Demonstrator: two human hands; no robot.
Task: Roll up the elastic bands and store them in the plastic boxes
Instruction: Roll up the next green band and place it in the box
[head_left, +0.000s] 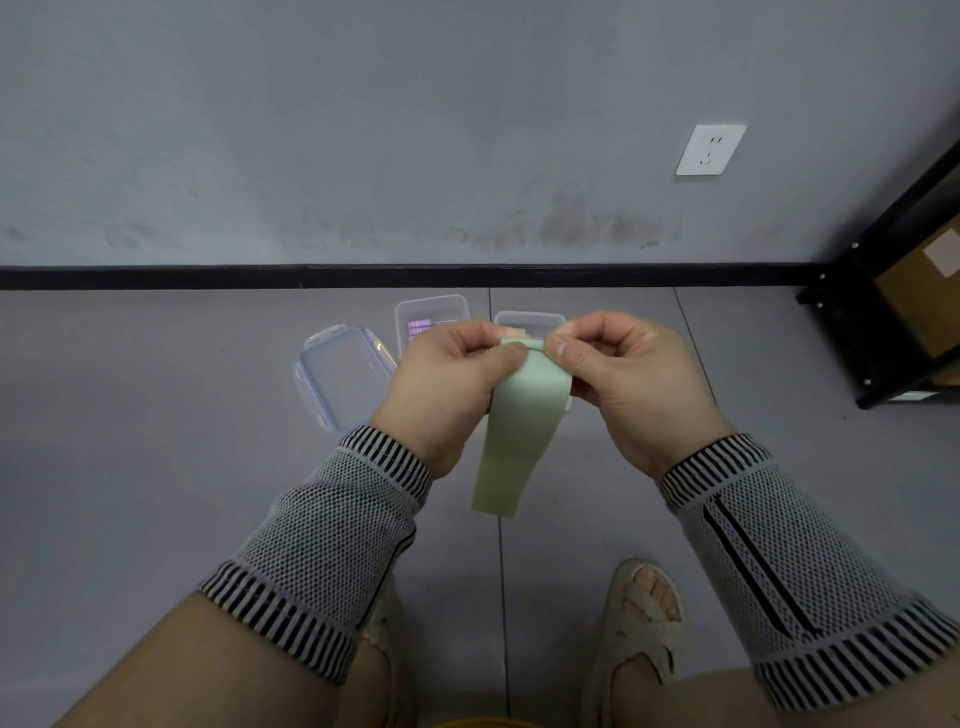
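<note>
Both hands, the left hand (447, 374) and right hand (628, 379), pinch the top end of the green elastic band (514, 431), starting a roll. Its long axis hangs down toward the person, so rolling proceeds nearward; the plastic boxes (431, 317) sit on the floor just beyond.

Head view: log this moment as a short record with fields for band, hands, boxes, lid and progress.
band: pale green elastic band, top edge just starting to curl, the rest hanging loose
left hand: left hand pinching the band's top edge
right hand: right hand pinching the same edge, opposite side
boxes: two clear plastic boxes on the floor, one holding a purple roll, the other partly hidden behind the hands
lid: loose lid lying flat, left of the boxes
progress: rolling barely begun
</note>
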